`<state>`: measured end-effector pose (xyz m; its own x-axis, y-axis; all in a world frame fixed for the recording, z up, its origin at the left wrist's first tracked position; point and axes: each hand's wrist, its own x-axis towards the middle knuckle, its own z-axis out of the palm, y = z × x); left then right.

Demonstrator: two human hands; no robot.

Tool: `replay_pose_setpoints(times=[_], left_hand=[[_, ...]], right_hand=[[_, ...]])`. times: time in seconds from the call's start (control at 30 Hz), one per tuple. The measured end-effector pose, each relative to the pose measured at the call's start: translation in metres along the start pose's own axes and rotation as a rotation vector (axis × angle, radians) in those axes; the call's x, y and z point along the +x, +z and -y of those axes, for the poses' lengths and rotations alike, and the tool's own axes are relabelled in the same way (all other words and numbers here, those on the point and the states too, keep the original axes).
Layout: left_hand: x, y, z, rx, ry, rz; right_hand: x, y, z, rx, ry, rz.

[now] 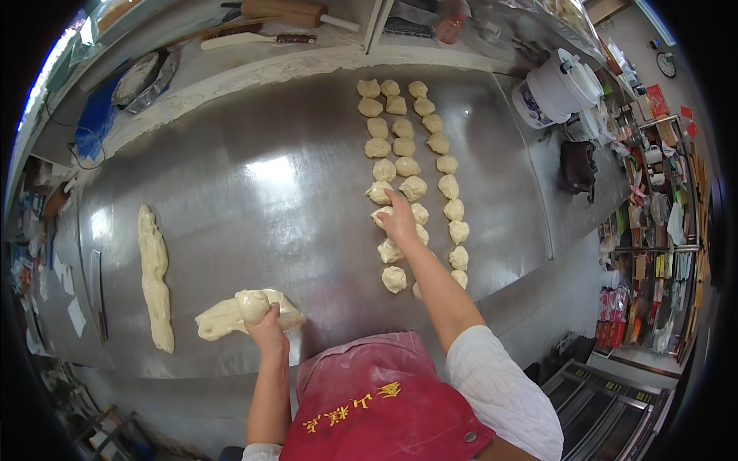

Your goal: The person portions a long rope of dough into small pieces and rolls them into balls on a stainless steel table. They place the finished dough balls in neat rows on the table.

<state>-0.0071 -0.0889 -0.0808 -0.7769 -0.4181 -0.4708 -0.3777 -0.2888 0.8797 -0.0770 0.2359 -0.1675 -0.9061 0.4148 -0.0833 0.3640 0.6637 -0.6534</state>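
Observation:
My left hand (269, 335) is closed around part of a soft, pale dough mass (222, 320) near the table's front edge. A smooth round bulge of dough (252, 306) pokes up out of the fist. My right hand (399, 220) reaches over the rows of small dough lumps, thumb and forefinger apart. Its forefinger touches or nearly touches one dough lump (378, 192); the thumb is at another lump (381, 217), partly covered by the hand. Three uneven columns of lumps run away from me, the rightmost a single file (454, 210). My right forearm hides some nearer lumps.
A long dough strip (155, 282) lies at left on the metal table (230, 230). A metal straightedge or blade (98, 294) rests by the left edge. White buckets (556, 89) and a dark bag (578, 167) stand at right. A rolling pin (282, 12) lies on the back shelf.

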Motion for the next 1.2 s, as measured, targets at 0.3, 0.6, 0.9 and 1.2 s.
replay_pose_setpoints(times=[0.3,0.6,0.9,1.2], left_hand=[[0.012,0.015,0.007,0.052,-0.008,-0.029],[0.015,0.022,0.003,0.199,-0.02,-0.008],[0.023,0.033,0.003,0.245,-0.051,-0.078],[0.024,0.03,0.004,0.194,-0.035,-0.044]], right_hand=[[0.067,-0.019,-0.003,-0.018,-0.121,-0.095],[0.246,-0.002,0.004,-0.029,-0.128,-0.208],[0.31,0.026,0.014,-0.217,-0.136,-0.027],[0.228,-0.026,0.055,-0.278,-0.033,0.214]])
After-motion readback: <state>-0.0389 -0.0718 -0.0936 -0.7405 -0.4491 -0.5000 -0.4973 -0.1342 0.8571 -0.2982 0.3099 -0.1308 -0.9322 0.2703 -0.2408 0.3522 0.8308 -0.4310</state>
